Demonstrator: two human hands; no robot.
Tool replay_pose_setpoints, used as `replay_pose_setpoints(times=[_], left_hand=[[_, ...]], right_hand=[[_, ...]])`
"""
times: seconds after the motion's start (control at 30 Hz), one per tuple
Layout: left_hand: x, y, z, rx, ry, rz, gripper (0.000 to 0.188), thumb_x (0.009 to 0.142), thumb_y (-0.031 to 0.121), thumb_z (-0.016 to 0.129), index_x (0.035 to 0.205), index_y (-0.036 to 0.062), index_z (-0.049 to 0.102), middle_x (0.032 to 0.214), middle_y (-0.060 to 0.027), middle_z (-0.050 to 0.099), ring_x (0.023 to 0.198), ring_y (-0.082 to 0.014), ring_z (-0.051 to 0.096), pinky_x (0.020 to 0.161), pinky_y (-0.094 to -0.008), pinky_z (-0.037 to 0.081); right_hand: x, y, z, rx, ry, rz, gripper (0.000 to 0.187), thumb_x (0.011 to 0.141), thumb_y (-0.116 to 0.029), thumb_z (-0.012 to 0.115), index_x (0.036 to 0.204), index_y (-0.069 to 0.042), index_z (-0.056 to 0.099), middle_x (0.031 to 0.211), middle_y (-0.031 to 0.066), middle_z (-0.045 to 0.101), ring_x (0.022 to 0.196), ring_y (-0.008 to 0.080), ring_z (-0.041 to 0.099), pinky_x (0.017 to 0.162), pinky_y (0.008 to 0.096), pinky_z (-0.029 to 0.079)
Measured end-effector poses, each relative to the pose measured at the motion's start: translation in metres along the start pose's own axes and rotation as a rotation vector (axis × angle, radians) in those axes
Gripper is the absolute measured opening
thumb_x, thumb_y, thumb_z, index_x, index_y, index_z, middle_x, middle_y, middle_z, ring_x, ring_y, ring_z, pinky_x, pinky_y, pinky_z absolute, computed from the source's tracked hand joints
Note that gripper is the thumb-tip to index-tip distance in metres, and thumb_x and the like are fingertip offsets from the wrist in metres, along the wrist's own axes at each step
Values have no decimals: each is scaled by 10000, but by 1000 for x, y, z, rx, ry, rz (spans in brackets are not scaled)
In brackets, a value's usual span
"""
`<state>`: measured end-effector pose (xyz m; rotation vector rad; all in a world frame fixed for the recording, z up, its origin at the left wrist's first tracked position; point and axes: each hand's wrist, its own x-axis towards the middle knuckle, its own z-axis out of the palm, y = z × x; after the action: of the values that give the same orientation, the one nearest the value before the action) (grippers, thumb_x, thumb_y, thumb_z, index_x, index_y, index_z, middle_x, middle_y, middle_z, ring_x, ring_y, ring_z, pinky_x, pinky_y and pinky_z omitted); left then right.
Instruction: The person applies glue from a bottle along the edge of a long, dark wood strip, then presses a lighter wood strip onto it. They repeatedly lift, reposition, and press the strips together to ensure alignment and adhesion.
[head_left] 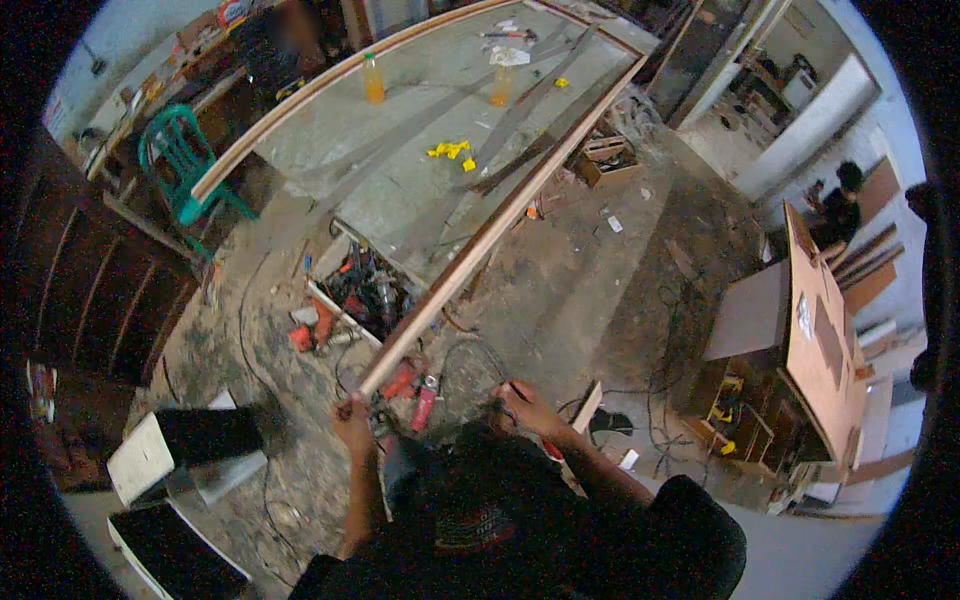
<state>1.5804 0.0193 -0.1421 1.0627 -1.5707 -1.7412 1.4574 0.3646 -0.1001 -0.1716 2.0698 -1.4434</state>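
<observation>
A long wooden frame rail (pixel 510 212) runs from the far right toward me, part of a three-sided frame on a glass-like panel. My left hand (pixel 350 424) is at the rail's near end, its fingers curled; what they hold is too small to make out. My right hand (pixel 530 408) is closed in front of my body, to the right of the rail end, with something small and dark at its fingers. Below, between my hands, lie a red-handled tool (pixel 425 402) and a dark cable. Just left of the rail sits a pile of hand tools (pixel 368 290).
Two bottles of orange liquid (pixel 373 82) and yellow scraps (pixel 452 151) rest on the panel. A green plastic chair (pixel 180 155) stands left. At right are a wooden cabinet (pixel 730 400) and a crouching person (pixel 840 208). Cables (pixel 655 350) cross the floor; another person (pixel 275 50) is far left.
</observation>
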Motion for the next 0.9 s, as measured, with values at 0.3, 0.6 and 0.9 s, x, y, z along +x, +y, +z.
replay_pose_setpoints(times=[0.3,0.6,0.9], left_hand=[[32,15,-49,250,-509,-5,146,948,103,703,939,41,571,924,-51,643,887,-139,623,846,-301,492],[65,3,-53,-241,-662,-787,418,1023,384,588,1347,121,596,991,3,685,939,-141,637,912,-330,477],[73,18,-56,-586,-803,-1256,280,1019,360,585,1120,100,609,1154,-80,713,1020,-239,692,893,-455,578]], right_hand=[[-18,-45,175,394,211,76,412,1074,-470,460,1069,-95,631,626,-64,426,532,50,390,478,237,304],[-13,-23,252,122,362,139,353,1090,-381,456,1181,-73,602,874,-2,533,731,107,494,644,281,423],[-36,-91,245,420,273,170,390,1101,-389,426,955,-75,604,704,-71,360,630,59,349,572,254,334]])
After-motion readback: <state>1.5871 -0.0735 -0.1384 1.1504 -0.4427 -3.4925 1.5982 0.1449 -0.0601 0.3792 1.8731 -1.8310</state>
